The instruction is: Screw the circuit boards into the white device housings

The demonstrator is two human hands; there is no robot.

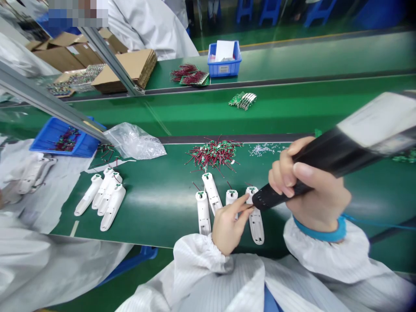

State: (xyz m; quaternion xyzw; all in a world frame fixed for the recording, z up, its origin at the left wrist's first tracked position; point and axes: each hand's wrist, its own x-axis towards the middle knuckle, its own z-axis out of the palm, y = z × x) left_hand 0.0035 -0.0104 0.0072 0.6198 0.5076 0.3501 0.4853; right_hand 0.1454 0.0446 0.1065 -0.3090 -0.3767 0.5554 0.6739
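Near bench: we worked at a green-topped bench (pixel 156 216).
Its left side: we saw four white plastic housings (pixel 108 201) lying close together, slanted.
Its middle: we had four more white housings (pixel 212 193) in a row, and a heap of red-wired circuit boards (pixel 213 155) behind them.
Its back edge: we saw a clear plastic bag (pixel 134 143) and scattered small clear parts (pixel 261 150).
Middle belt: a green belt (pixel 182 110) carried a small stack of boards (pixel 243 100).
Far bench: we saw a blue crate (pixel 224 58) and cardboard sheets (pixel 125 71).
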